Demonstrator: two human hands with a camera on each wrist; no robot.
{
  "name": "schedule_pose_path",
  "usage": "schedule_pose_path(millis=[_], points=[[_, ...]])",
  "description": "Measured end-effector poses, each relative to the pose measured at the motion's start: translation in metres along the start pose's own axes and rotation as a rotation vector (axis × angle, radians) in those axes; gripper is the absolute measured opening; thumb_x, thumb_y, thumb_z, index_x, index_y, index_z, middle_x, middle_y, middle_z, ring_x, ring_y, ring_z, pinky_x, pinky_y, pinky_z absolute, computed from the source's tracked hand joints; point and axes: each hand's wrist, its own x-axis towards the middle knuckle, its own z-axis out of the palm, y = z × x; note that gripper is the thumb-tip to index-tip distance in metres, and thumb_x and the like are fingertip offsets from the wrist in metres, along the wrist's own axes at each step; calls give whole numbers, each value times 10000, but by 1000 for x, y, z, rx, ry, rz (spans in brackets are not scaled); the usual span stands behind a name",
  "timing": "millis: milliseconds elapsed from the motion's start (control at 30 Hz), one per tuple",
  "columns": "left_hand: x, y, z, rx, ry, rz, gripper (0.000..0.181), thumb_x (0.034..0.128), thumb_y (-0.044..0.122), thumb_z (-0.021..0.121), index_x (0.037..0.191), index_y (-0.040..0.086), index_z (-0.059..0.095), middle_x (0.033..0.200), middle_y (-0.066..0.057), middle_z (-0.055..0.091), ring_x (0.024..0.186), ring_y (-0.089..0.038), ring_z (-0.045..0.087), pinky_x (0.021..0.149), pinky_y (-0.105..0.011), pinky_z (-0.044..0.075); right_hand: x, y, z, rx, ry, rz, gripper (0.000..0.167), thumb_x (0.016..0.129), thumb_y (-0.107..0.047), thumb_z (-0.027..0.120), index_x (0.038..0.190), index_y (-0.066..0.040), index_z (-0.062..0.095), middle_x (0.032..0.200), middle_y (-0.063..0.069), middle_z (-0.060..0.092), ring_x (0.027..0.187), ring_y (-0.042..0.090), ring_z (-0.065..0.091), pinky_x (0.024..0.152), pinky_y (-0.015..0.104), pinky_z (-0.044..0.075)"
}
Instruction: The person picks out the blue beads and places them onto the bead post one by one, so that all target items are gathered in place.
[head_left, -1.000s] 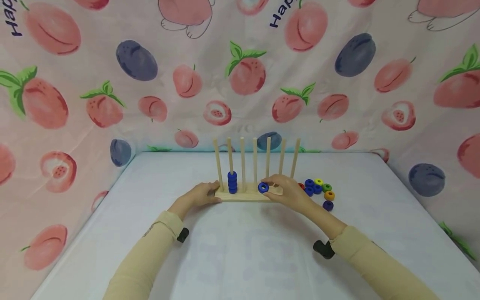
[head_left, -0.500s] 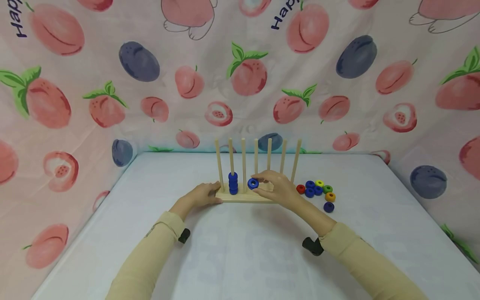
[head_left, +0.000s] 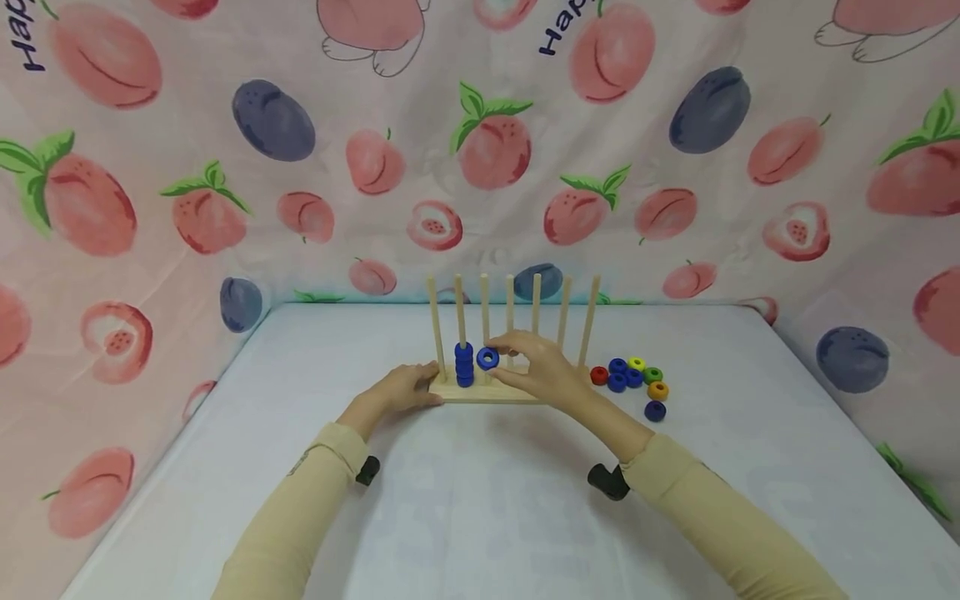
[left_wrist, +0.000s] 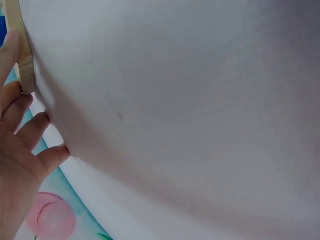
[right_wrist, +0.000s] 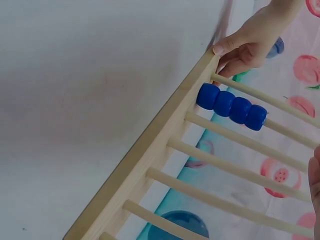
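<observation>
A wooden peg stand (head_left: 487, 395) with several upright rods stands on the table. In the head view my left hand (head_left: 402, 388) grips its left end. The left wrist view has the thumb on the end of the base (left_wrist: 26, 72), with fingers at the end beside it. Between thumb and fingertips my right hand (head_left: 551, 372) pinches a blue bead (head_left: 481, 362), its hole facing me, in front of the third rod from the left. Several blue beads are stacked (right_wrist: 232, 106) on the second rod. Only a sliver of the right hand (right_wrist: 316, 187) enters the right wrist view; its bead is out of frame there.
Loose beads lie right of the stand: a red bead (head_left: 598, 376), a yellow bead (head_left: 637, 363), a green bead (head_left: 653, 375), an orange bead (head_left: 657, 391) and several blue ones. A fruit-patterned cloth (head_left: 330, 267) hangs behind the white table (head_left: 480, 500).
My right hand has carried the blue bead leftward and slightly up, from near the fourth and fifth rods to the third. The left hand keeps its place on the stand.
</observation>
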Motion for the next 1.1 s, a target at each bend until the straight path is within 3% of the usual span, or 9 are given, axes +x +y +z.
schedule_pose_path(millis=[200,633,933,1100], points=[[3,1,0,-5,5,32,691,877,321,661,1409,-22,385,1429,-232,415,1309,-412,411,1112,-503,318,6,-1,0,10,14,8,372,764,-77,769,1109,8,658,1007,115,699,854,202,632,750,350,574],[6,3,-1,-6,4,-1,702,882,325,656,1427,-4,362,1440,-219,407,1318,-394,409,1119,-486,316,23,-7,-1,2,35,9,358,779,-87,759,1108,13,658,1044,116,690,883,203,619,779,317,563],[5,-1,1,-5,9,0,701,873,340,663,1416,-3,383,1438,-218,411,1308,-409,413,1111,-504,317,34,-9,0,-3,82,-13,355,783,-71,753,1114,10,653,1064,138,683,930,276,639,804,388,568],[2,-2,1,-2,9,-9,691,880,341,655,1418,2,384,1447,-218,400,1311,-413,407,1111,-509,316,42,-12,-1,-20,99,-21,372,785,-79,753,1130,10,646,1098,146,674,962,273,635,823,357,566]])
